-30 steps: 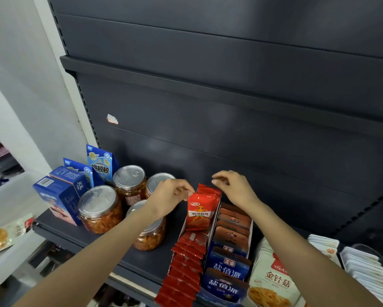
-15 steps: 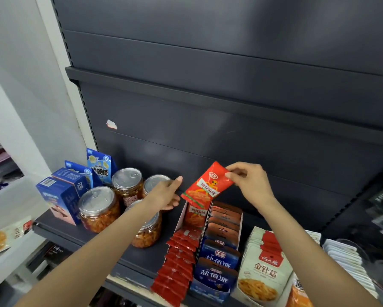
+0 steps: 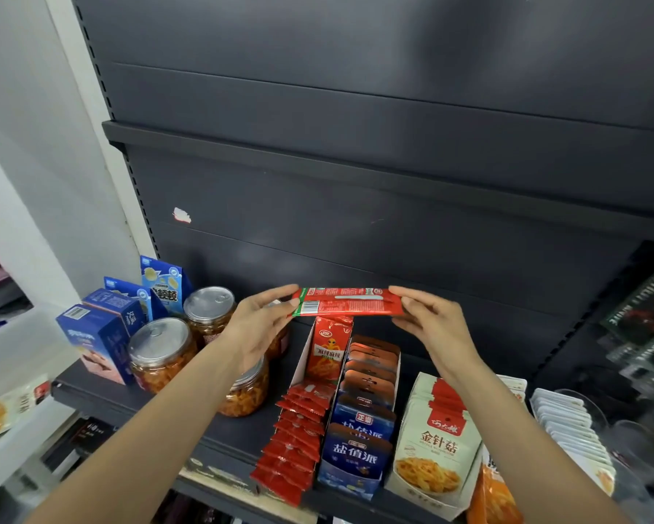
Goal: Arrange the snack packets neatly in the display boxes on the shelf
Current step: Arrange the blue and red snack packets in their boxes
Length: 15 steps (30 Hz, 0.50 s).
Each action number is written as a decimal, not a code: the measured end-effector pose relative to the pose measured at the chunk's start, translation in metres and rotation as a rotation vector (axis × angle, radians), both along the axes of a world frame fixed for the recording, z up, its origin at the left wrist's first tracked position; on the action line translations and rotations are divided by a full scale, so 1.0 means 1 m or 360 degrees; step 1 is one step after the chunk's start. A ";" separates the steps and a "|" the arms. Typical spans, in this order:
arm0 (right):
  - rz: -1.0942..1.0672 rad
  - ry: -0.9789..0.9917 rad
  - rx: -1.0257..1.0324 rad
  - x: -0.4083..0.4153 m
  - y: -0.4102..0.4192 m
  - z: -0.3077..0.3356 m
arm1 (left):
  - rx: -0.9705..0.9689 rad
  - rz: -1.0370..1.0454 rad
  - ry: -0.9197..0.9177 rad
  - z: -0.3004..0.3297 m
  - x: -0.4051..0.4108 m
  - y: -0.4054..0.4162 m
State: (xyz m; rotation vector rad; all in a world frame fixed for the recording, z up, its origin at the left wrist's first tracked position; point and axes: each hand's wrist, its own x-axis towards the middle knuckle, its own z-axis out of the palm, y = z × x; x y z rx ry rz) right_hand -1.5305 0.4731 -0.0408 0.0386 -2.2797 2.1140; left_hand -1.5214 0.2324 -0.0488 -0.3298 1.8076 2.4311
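**Snack packet held level between two hands above a shelf display box**

A red snack packet (image 3: pixel 346 301) is held flat and horizontal in the air, its printed back with a barcode facing the camera. The left hand (image 3: pixel 259 327) pinches its left end between thumb and fingertips; the right hand (image 3: pixel 429 321) pinches its right end the same way. Both forearms reach in from the bottom of the view.

Directly beneath the packet stands an open white display box (image 3: pixel 300 363) on a dark shelf (image 3: pixel 242 434). At the back of the box one matching red packet (image 3: pixel 328 353) stands upright, its front showing. In front of it a row of small red packets (image 3: pixel 293 440) lies overlapped, running down to the shelf edge.

Just right of that box, touching it, a second box holds brown and blue packets (image 3: pixel 359 436) in a row. Further right stands a stack of cream pouches (image 3: pixel 437 444) picturing yellow strips.

Left of the hands sit clear jars with silver lids (image 3: pixel 161 353), filled with orange food; the left wrist partly covers one. Blue cartons (image 3: pixel 98 338) stand beside them at the shelf's left end. A dark panelled wall (image 3: pixel 393 145) rises behind everything.
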 end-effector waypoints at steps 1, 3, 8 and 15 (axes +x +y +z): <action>0.0020 -0.0081 -0.0093 0.003 0.000 -0.002 | -0.0084 0.0018 0.0074 0.000 0.002 -0.001; 0.0026 -0.0123 -0.0114 0.007 -0.002 -0.006 | -0.0273 0.0018 0.0243 0.000 0.005 -0.002; 0.0016 -0.0052 -0.0070 0.011 -0.007 -0.010 | -0.0555 -0.0070 0.0574 -0.003 0.010 -0.007; 0.0006 0.0048 -0.0128 0.016 -0.008 -0.014 | -0.0566 -0.0047 0.0620 -0.010 0.010 -0.014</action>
